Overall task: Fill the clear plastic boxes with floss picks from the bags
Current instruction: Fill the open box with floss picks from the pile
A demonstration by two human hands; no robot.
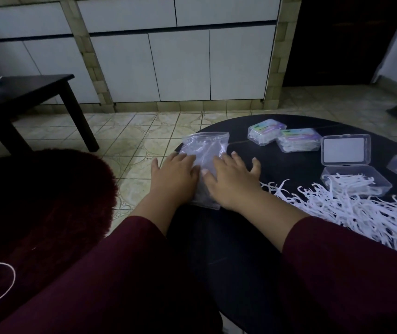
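hands flat, fingers spread: left hand [177, 173] and right hand [232, 180] press the bag [205, 147] at the counter's [240, 131] nine o'clock edge; limp, slippery film, best pinched at its zip.

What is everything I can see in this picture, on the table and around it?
plastic bag: one, clear, at the round table's left edge, under both hands
closed boxes: two, clear with coloured labels, far side of the table; a third is cut off at the right edge
open box: one, clear, lid up, some floss picks inside
loose floss picks: a heap, white, on the table's near right side
round table: one, black
side table: one, dark, on the left
rug: one, dark red, on the tiled floor
left hand: flat on the bag
right hand: flat on the bag, fingers spread
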